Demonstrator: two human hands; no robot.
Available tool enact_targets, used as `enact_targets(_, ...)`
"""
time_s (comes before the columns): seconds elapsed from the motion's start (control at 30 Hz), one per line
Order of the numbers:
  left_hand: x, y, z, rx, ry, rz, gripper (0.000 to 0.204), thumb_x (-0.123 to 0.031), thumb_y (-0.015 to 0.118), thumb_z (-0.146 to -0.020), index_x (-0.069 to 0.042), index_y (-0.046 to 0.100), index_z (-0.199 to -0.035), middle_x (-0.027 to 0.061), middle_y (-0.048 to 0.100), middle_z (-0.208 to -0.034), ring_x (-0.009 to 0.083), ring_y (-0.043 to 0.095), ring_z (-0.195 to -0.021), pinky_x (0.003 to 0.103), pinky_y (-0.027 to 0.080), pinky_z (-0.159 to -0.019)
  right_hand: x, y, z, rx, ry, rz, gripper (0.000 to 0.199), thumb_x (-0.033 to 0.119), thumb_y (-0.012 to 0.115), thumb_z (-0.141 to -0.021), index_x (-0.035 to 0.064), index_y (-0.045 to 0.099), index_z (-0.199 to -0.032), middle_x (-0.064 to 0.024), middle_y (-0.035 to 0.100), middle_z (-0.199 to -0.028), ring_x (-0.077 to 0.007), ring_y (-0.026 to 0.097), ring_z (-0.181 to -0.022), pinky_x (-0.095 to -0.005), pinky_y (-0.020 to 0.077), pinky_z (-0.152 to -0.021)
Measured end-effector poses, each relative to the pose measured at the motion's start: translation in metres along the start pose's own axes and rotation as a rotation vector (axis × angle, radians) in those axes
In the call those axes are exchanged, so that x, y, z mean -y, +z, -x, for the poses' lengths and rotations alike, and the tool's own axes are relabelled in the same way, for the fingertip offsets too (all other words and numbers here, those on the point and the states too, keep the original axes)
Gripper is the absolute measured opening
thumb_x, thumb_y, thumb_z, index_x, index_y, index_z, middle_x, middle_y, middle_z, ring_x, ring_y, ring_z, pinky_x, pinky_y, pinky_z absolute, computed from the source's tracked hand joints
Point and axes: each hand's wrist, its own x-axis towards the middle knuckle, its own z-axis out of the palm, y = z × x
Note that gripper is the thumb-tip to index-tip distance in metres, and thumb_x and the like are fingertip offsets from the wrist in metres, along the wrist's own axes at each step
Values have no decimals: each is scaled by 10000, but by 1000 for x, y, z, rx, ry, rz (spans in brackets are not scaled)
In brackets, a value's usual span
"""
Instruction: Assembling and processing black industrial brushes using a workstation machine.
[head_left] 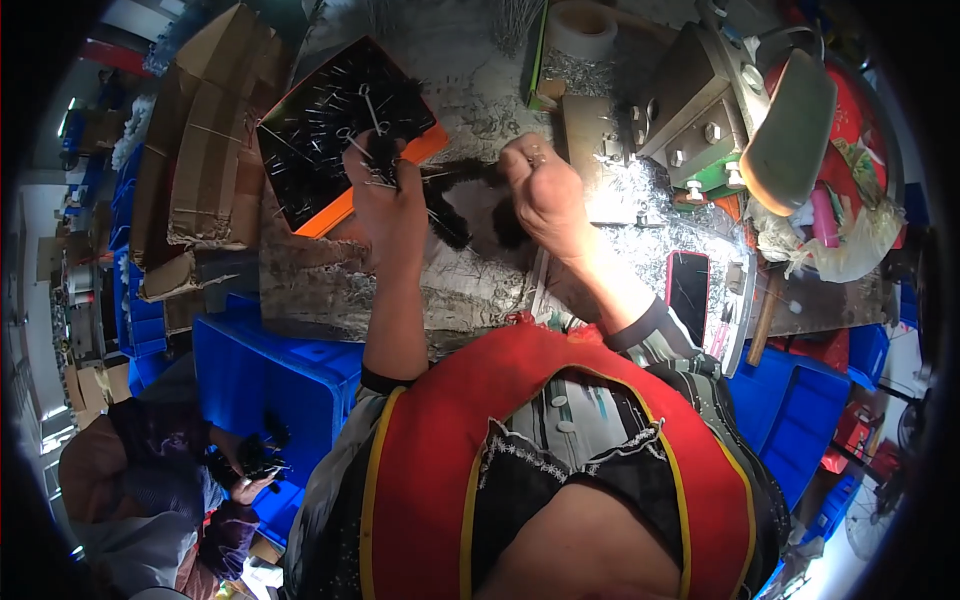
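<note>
While you stood at the bench (330,290), your left hand (388,205) was closed in a fist-like grip around a black bristly tuft (383,150) with thin wire ends showing above the knuckles. Your right hand (545,190) was likewise clenched, and a dark strand of black fibre (460,175) ran between the two hands, apparently pulled taut; what exactly the right grip held inside the fist could not be made out. Further loose black fibre (450,225) lay on the bench just below and between the hands, near the middle of its surface. Towards the far left corner rested a black tray with an orange rim (345,130), scattered with short wires. At the far right edge stood a metal press-like fixture (700,100), with a roll of tape (580,30) beyond it and a dark phone (688,285) near the right front edge. Judged from this arrangement, one tuft was partly bound and unfinished, while wires in the tray and fibre on the bench remained to be worked. Another person (150,480) sat low at the left beside blue crates (280,370).
</note>
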Motion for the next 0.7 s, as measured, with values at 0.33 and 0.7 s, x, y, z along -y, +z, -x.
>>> enact_targets(0.33,-9,1,2,91,-26,101,346,10,489,-769,-27,439,-1109,99,578,-954,177,579,-841,295,453,-765,-8,40,-7,311,-174,49,188,120,498,-877,-3,517,-1018,-188,553,-974,-383,551,-880,-410,447,-723)
enact_targets(0.7,-2,-5,-2,122,169,-105,351,2,527,-774,-29,467,-1119,68,581,-962,125,561,-821,248,455,-736,-27,13,-25,-312,17,-182,122,90,493,-897,0,558,-845,-132,591,-791,-244,592,-741,-315,461,-679)
